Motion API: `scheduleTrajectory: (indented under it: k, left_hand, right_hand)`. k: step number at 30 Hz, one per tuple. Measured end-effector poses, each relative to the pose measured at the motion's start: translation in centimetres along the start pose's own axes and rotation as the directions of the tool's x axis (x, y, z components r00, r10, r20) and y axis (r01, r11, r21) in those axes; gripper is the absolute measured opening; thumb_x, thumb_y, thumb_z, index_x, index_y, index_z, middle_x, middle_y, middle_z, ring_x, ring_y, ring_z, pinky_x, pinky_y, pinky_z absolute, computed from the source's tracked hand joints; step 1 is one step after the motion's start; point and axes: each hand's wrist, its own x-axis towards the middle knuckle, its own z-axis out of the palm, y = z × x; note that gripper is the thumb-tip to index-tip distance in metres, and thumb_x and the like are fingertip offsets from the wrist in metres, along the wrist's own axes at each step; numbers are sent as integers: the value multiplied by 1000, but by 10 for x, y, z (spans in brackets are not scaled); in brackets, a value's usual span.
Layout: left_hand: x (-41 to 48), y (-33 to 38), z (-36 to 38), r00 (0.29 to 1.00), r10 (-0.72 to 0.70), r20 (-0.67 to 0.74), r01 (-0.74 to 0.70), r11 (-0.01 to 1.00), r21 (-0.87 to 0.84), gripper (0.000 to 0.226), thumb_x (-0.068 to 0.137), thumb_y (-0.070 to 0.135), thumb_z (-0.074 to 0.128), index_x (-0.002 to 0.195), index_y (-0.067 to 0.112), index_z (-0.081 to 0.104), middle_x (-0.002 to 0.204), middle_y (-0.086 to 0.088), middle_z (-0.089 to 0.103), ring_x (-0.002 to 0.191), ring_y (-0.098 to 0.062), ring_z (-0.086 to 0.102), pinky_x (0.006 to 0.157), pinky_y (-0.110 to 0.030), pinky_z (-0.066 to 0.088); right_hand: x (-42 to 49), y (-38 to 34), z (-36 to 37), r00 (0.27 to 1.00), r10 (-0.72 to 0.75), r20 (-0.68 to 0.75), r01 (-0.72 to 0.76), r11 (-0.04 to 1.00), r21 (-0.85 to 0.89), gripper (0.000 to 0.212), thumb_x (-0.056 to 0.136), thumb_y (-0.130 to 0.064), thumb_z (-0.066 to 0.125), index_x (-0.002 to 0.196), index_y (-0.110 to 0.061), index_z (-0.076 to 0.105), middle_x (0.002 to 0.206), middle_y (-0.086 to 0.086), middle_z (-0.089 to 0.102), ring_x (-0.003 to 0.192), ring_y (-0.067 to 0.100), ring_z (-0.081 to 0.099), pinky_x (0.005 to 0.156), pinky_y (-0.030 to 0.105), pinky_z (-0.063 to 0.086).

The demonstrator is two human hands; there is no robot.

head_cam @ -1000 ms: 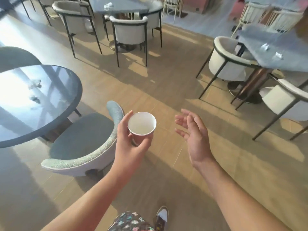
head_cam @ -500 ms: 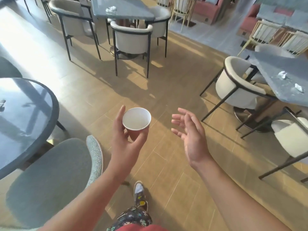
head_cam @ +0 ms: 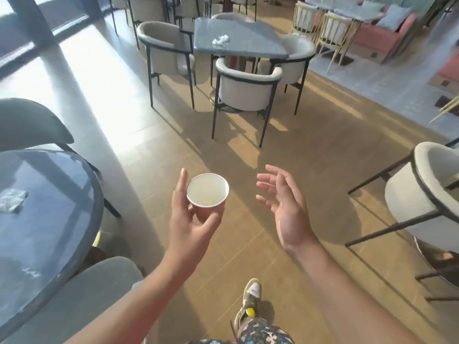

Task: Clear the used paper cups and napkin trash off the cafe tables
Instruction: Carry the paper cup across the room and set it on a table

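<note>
Head view: left hand (head_cam: 191, 219) grips a white paper cup (head_cam: 207, 190) upright from below, thumb and fingers wrapped round its base. Just to the cup's right, apart from it, the right hand (head_cam: 285, 207) hangs empty, palm inward, fingers spread. A crumpled napkin (head_cam: 11, 200) lies on the round dark table (head_cam: 49, 232) to the left; another napkin wad (head_cam: 221, 40) sits on the grey table (head_cam: 238, 43) well ahead, among white chairs (head_cam: 246, 88).

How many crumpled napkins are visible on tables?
2: one napkin on the far grey table, one napkin on the round table at left. Others may be out of view.
</note>
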Motion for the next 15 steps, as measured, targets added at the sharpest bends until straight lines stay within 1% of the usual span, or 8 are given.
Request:
scheduleTrajectory:
  k: [2, 4, 6, 9, 11, 13, 15]
  left_hand:
    - [42, -6, 9, 999, -26, -48, 27, 1000, 5, 103, 78, 31, 82, 157, 53, 20, 148, 14, 53, 126, -3, 62, 108, -42, 53]
    - [87, -12, 20, 994, -42, -101, 43, 999, 11, 102, 78, 27, 81, 157, 50, 20, 139, 20, 59, 121, -2, 64, 107, -40, 53]
    - [135, -19, 28, 986, -35, -162, 43, 998, 48, 99, 78, 28, 81, 155, 48, 23, 141, 15, 59, 123, -5, 63, 108, -40, 53]
    - [206, -25, 40, 971, -68, -230, 83, 995, 57, 95, 72, 40, 81, 150, 52, 29, 136, 19, 62, 119, -2, 65, 103, -36, 55]
    - [251, -25, 46, 958, -78, -275, 100, 993, 69, 94, 67, 44, 78, 149, 52, 32, 139, 17, 61, 122, -3, 64, 106, -37, 53]
    - [295, -28, 48, 948, -72, -311, 103, 991, 86, 98, 68, 44, 77, 155, 43, 33, 145, 10, 59, 129, -7, 61, 112, -41, 50]
    - [335, -31, 46, 935, -64, -349, 100, 991, 85, 99, 67, 43, 75, 157, 36, 34, 146, 5, 58, 130, -11, 60, 112, -44, 50]
  right_hand:
    - [51, 9, 6, 999, -1, 47, 0, 1000, 16, 48, 93, -65, 54, 126, -35, 68, 128, 0, 70, 122, 16, 66, 102, 42, 55]
    - [106, 17, 13, 996, 2, 91, -5, 1000, 28, 52, 90, -67, 54, 128, -34, 68, 128, 1, 70, 122, 16, 66, 103, 42, 55]
    - [164, 23, 20, 991, 1, 135, -7, 999, 42, 51, 91, -67, 55, 127, -34, 67, 127, 0, 70, 122, 16, 66, 104, 43, 55]
    - [252, 22, 34, 978, 18, 208, -22, 1000, 19, 45, 97, -62, 51, 129, -32, 65, 127, -2, 70, 122, 14, 66, 105, 44, 55]
    - [307, 18, 45, 969, 22, 245, -26, 1000, 14, 44, 98, -58, 50, 129, -31, 65, 127, -1, 69, 121, 14, 66, 107, 46, 55]
    - [359, 15, 59, 958, 24, 285, -27, 1000, 6, 45, 97, -58, 50, 129, -30, 65, 127, -1, 69, 121, 14, 67, 107, 47, 54]
    - [404, 13, 76, 945, 28, 326, -28, 1000, -3, 46, 97, -58, 50, 129, -29, 66, 127, 0, 70, 120, 14, 67, 107, 48, 54]
